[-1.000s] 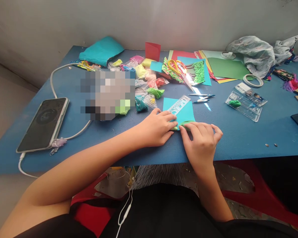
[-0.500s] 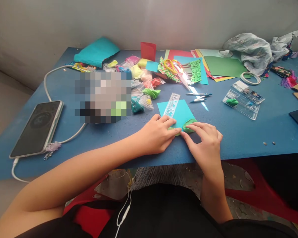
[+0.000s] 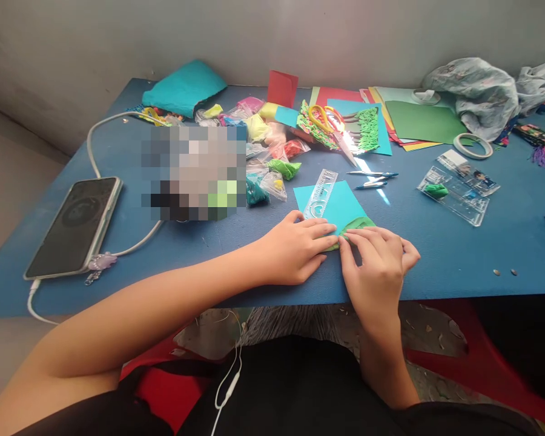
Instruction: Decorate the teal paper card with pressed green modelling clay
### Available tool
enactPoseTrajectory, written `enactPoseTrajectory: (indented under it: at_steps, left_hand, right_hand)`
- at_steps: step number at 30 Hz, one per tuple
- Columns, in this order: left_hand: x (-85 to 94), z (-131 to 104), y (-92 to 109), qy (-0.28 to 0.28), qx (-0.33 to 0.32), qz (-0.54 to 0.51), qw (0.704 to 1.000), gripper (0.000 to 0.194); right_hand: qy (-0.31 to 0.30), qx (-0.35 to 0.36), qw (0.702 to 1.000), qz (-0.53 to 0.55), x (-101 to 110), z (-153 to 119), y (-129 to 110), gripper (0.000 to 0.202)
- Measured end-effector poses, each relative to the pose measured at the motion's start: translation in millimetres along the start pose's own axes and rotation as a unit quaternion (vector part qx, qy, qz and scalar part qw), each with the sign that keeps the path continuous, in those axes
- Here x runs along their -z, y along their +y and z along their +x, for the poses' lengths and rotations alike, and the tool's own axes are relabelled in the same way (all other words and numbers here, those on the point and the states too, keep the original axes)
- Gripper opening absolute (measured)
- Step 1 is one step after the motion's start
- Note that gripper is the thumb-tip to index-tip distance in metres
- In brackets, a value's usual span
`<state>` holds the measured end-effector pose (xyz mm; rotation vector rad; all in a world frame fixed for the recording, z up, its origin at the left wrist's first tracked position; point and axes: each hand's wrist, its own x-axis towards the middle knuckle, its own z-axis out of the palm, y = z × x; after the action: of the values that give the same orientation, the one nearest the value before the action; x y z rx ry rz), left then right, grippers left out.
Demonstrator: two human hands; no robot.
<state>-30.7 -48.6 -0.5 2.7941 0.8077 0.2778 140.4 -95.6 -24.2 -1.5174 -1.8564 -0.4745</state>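
A blue paper sheet (image 3: 345, 203) lies near the table's front edge, with green clay (image 3: 360, 225) spread along its near side. My left hand (image 3: 295, 249) rests flat over the sheet's near left part, fingers spread, its fingertips at the clay. A clear ruler (image 3: 321, 192) lies on the sheet, just beyond those fingers. My right hand (image 3: 376, 257) has its thumb and forefinger brought together on the clay's near edge, close to my left fingertips. Part of the clay is hidden under both hands.
Blue-and-white pens (image 3: 372, 175), scissors (image 3: 331, 127) and bags of coloured clay (image 3: 258, 184) lie behind the sheet. A phone (image 3: 75, 227) with a cable is at left. Tape (image 3: 473, 146) and a clear plastic case (image 3: 458, 194) are at right.
The view has shifted slightly, so the table's objects appear further right. My right thumb and forefinger have drawn closer together on the clay, and the clay there looks flatter.
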Motion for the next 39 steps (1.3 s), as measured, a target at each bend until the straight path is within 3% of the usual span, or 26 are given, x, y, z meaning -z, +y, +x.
enactPoseTrajectory:
  at_steps: [5,21,28,33,39]
  left_hand:
    - [0.7,-0.3,-1.4,-0.003,-0.004,-0.021,1.0,0.037]
    - [1.2,-0.1,-4.5,0.0,-0.009,-0.029,1.0,0.037]
    - [2.6,-0.5,-4.6,0.005,-0.02,-0.024,0.999,0.035]
    - [-1.3,-0.5,-1.1,0.045,-0.051,0.006,0.998,0.035]
    - [-8.8,-0.3,1.4,0.083,-0.084,0.033,0.993,0.036]
  right_hand:
    - [0.008,0.035,0.999,0.018,1.8,-0.7,1.5,0.01]
    - [-0.012,0.052,0.998,0.023,2.8,-4.1,2.1,0.011]
    - [-0.065,0.054,0.996,0.033,9.5,-9.8,3.1,0.021]
    - [-0.044,0.072,0.995,0.052,16.7,-9.8,16.2,0.021]
    - [-0.081,0.103,0.988,0.076,21.8,-11.3,22.5,0.025]
